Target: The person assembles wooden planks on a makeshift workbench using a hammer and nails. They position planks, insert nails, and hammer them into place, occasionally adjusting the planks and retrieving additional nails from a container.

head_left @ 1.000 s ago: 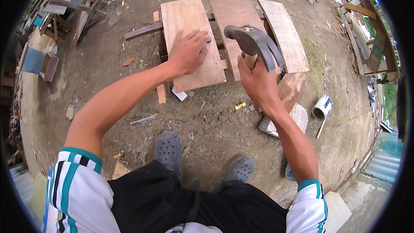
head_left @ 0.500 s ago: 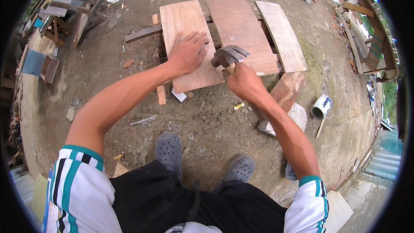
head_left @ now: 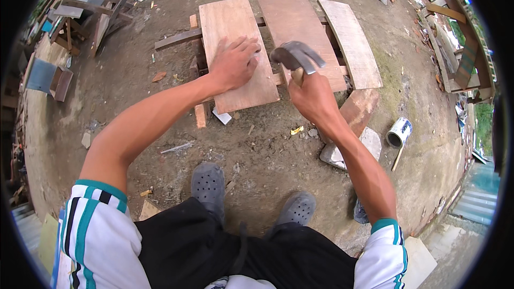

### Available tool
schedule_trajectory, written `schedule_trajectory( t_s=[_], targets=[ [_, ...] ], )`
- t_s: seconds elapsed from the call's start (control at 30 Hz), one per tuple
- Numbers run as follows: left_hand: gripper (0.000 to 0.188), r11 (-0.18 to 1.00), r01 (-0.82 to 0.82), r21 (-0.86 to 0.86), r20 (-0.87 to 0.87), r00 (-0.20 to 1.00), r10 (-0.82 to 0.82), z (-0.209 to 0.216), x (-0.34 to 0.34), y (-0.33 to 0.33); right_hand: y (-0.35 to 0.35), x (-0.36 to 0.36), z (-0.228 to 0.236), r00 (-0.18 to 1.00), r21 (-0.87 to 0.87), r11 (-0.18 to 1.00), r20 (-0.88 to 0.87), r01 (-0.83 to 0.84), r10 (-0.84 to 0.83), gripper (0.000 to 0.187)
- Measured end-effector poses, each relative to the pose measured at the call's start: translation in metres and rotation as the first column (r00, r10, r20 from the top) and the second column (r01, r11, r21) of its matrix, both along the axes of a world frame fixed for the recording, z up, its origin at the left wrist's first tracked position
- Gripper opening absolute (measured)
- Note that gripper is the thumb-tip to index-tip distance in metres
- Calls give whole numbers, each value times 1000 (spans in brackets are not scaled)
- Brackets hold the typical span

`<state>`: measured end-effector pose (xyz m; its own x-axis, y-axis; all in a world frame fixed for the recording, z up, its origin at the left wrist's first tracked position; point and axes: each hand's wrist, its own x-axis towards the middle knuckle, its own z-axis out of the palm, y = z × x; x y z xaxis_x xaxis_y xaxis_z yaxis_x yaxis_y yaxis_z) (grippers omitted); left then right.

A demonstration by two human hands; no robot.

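Observation:
Three plywood panels lie side by side across wooden strips (head_left: pixel 179 39): a left panel (head_left: pixel 227 18), a middle panel (head_left: pixel 292 21) and a paler right panel (head_left: pixel 350 43). My left hand (head_left: pixel 234 64) rests on the left panel. Its fingers are bunched near the panel's right edge, and whatever sits at the fingertips is too small to name. Closed round the handle of a claw hammer (head_left: pixel 297 55) is my right hand (head_left: pixel 312 96). The hammer head hangs over the middle panel, right of my left hand and apart from it.
A brown plank (head_left: pixel 360 107) and a pale stone block (head_left: pixel 342 155) lie below the right panel. Farther right, a tipped paint can (head_left: pixel 399 131) lies by a stick (head_left: pixel 397 159). Wooden framework (head_left: pixel 101 10) stands far left. My grey clogs (head_left: pixel 208 187) are on the dirt ground.
The hammer in my right hand has moved up and to the right, away from my left hand. My left hand stays on the left panel, nearly still.

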<state>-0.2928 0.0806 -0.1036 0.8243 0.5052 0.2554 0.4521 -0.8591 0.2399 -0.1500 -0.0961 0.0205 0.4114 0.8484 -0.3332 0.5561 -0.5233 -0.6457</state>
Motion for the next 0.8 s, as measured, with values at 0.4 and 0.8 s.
schedule_trajectory(
  t_s=[0.4,0.8],
  targets=[
    [34,1000,4,-3,2,1000,-4,4,1,-1,2,11,-17,994,160,987,112,-3,-16,21],
    [34,1000,5,-19,1,1000,-5,4,-2,0,5,-4,4,997,149,989,65,20,-30,23]
  ],
)
